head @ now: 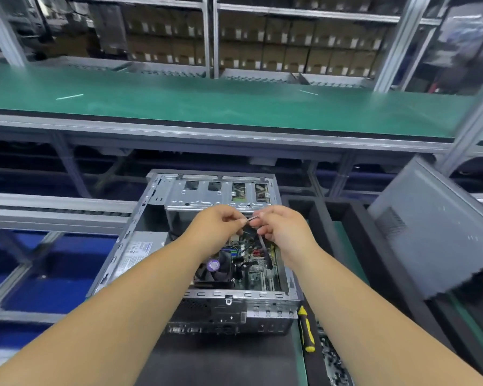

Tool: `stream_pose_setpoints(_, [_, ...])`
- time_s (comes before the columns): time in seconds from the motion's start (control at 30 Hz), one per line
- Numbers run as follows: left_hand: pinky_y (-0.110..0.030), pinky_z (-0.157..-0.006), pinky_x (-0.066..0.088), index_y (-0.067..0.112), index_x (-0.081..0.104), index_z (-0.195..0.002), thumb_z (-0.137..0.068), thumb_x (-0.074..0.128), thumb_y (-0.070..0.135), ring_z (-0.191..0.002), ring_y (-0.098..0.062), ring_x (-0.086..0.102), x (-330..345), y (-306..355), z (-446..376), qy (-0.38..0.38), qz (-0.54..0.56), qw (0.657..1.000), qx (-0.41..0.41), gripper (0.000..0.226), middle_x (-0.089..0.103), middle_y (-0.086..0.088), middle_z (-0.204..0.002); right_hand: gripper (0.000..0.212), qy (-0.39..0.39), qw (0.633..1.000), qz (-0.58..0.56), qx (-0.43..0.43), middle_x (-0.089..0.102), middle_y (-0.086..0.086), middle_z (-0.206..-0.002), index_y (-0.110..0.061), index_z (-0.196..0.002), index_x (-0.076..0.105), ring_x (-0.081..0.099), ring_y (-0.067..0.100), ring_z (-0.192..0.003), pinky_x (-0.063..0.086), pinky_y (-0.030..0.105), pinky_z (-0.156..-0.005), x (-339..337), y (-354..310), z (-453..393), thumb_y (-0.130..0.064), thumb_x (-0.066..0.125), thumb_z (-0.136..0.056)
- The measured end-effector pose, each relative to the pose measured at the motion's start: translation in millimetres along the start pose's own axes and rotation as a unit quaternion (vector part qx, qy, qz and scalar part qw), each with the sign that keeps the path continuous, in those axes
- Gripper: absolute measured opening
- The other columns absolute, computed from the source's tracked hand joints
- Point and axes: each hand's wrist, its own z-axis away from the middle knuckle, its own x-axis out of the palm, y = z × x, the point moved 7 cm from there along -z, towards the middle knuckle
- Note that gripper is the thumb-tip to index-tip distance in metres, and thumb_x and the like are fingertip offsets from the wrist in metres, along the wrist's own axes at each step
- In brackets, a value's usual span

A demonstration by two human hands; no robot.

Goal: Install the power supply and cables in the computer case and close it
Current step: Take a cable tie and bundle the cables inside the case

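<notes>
A thin dark flat cable (263, 247) was pinched at its upper end between the left hand (217, 224) and right hand (280, 227), fingers curled on it, above the open sheet-metal computer case (162, 201) with its grey boxy power supply (140, 253) inside. The case lay on a dark mat (221, 360); a yellow-and-black screwdriver (306, 328) lay beside it, a grey perforated side panel (435, 227) leaned right. Beyond ran a smooth green bench (207, 104) and aluminium shelving holding cardboard boxes (290, 43).
</notes>
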Motion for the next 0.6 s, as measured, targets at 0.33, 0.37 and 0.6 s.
stream_pose_setpoints(0.33, [-0.037,-0.088,0.054,0.017,0.071,-0.104,-0.093,0.053,0.017,-0.099,-0.022,0.064,16,-41,-58,-0.12,-0.348,0.929,-0.047,0.021,0.071,-0.002,-0.104,0.049,0.046,0.967,0.207,0.141,0.061,0.007,-0.102,-0.017,-0.141,0.045,0.058,0.018,-0.065,0.037,0.025,-0.05,20,30,4,-0.013,0.049,-0.092])
stream_pose_setpoints(0.37, [-0.038,-0.091,0.053,0.015,0.07,-0.109,-0.094,0.051,0.014,-0.104,-0.023,0.063,21,-43,-60,-0.134,-0.357,0.923,-0.044,0.025,0.07,-0.003,-0.109,0.05,0.04,0.96,0.232,0.154,0.058,0.007,-0.098,-0.017,-0.141,0.044,0.051,0.019,-0.061,0.032,0.026,-0.049,23,35,4,-0.012,0.048,-0.091])
stream_pose_setpoints(0.6, [-0.037,-0.095,0.051,0.017,0.074,-0.111,-0.092,0.055,0.006,-0.108,-0.023,0.063,46,-49,-70,-0.178,-0.225,0.956,-0.06,0.029,0.068,-0.003,-0.118,0.023,0.061,0.949,0.259,0.17,0.055,0.008,-0.089,-0.009,-0.111,0.052,0.044,0.02,-0.063,0.029,0.025,-0.05,28,45,0,-0.012,0.046,-0.088])
